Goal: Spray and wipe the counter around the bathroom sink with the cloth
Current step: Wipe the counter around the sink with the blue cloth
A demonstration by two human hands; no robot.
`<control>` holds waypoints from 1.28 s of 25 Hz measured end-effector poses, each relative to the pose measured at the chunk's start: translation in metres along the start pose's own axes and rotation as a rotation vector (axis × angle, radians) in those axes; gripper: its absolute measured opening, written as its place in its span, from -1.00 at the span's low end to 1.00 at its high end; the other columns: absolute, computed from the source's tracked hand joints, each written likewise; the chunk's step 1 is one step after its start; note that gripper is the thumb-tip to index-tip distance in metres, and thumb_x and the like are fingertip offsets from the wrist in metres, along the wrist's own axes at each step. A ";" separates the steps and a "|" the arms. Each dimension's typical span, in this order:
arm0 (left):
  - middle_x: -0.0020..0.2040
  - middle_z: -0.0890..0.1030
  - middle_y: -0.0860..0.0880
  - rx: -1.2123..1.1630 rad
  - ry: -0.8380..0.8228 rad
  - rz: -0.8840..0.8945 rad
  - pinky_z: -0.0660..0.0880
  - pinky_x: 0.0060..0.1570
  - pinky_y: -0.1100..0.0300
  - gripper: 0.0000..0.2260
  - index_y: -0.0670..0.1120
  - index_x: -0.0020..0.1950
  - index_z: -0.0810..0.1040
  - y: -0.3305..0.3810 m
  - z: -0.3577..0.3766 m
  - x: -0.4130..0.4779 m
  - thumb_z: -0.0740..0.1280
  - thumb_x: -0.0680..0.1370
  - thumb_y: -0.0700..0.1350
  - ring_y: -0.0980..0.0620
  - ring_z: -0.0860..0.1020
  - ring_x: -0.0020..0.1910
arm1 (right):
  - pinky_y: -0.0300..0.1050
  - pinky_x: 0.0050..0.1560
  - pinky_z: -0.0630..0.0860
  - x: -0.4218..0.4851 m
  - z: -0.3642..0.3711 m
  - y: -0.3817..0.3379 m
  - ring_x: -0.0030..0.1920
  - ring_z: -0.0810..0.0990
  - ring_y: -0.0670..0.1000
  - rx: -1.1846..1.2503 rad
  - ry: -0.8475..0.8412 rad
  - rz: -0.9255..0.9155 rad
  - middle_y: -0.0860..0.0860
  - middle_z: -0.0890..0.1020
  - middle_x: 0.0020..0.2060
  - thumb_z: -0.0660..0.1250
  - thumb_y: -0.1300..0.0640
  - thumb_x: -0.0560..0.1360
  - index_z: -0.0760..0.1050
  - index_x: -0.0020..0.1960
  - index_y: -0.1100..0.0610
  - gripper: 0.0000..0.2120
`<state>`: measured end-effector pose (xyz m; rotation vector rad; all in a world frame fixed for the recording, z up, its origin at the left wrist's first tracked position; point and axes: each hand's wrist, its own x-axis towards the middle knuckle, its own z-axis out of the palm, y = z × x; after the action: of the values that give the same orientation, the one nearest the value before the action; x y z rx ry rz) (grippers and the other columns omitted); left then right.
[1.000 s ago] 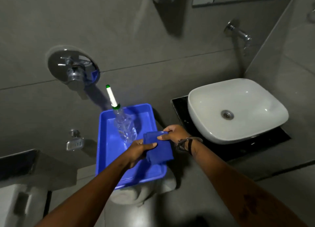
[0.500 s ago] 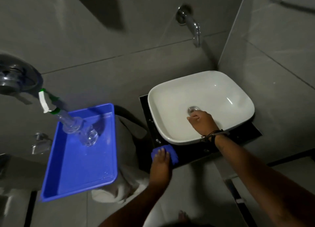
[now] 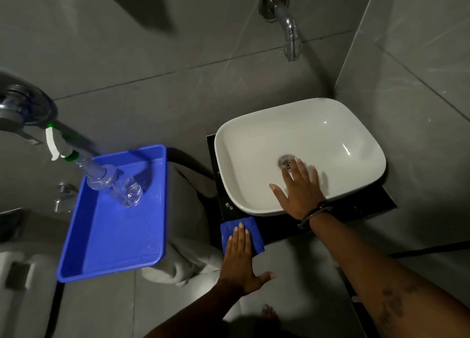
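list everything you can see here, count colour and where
sink: 1, white, on the black counter
counter: 1, black, under the sink
cloth: 1, blue, front left corner of the counter
tray: 1, blue, left of the sink
spray bottle: 1, clear with white and green head, in the tray
tap: 1, chrome, on the wall above the sink
left hand: flat on the cloth
right hand: open, inside the sink by the drain
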<state>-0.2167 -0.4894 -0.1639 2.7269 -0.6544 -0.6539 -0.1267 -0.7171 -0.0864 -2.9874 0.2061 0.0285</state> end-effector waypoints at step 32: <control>0.62 -0.22 -0.19 0.197 -0.220 0.298 -0.24 0.56 -0.10 0.39 -0.11 0.60 -0.23 -0.155 -0.187 0.239 0.55 0.11 0.41 -0.17 -0.24 0.59 | 0.28 0.42 0.27 0.000 -0.001 -0.005 0.45 0.32 0.17 -0.022 0.054 0.105 0.14 0.39 0.44 0.03 -0.29 0.48 0.39 0.37 0.11 -0.35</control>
<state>0.1204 -0.4433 -0.1434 2.6677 -1.2086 -0.8603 -0.1260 -0.7127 -0.0846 -2.9980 0.3717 -0.0390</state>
